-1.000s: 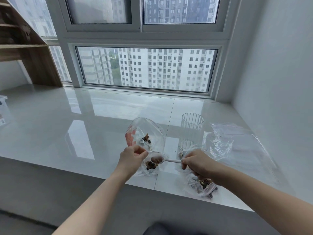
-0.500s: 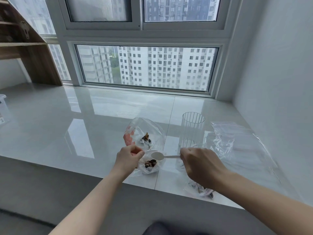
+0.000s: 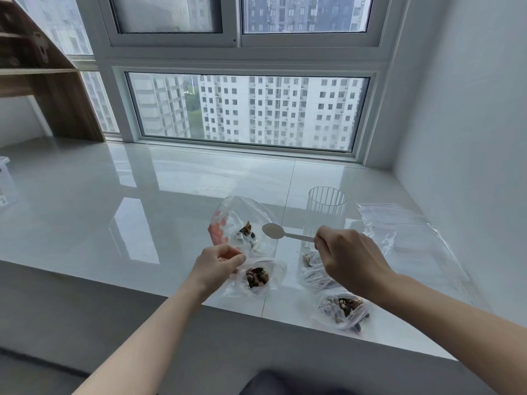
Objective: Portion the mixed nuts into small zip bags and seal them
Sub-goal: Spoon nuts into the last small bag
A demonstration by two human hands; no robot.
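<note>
**Nuts, bags and a spoon on the sill**

Glossy white sill (image 3: 85, 212) runs below a wide window (image 3: 248, 109) that looks onto tower blocks, with a wooden shelf (image 3: 42, 81) at its far left corner. Near the front edge, left of centre, the left hand (image 3: 216, 266) pinches the top of a small bag (image 3: 256, 277) between thumb and curled fingers; a clump of nuts (image 3: 257, 276) lies inside it, and the bag rests on the sill. Just behind it a larger bag (image 3: 245, 223) stands open with a few nuts at its bottom and something pink on its left side. A white spoon (image 3: 273, 231) hangs level over that larger bag, its bowl bare, its handle gripped by the curled fingers of the right hand (image 3: 350, 258). Behind the right hand stands a ribbed clear glass (image 3: 326, 209). Below the right wrist, at the front edge, another bag of nuts (image 3: 342, 307) lies flat; whether it is sealed I cannot tell. Flat clear bags (image 3: 405, 235) lie toward the right edge, by the wall.
</note>
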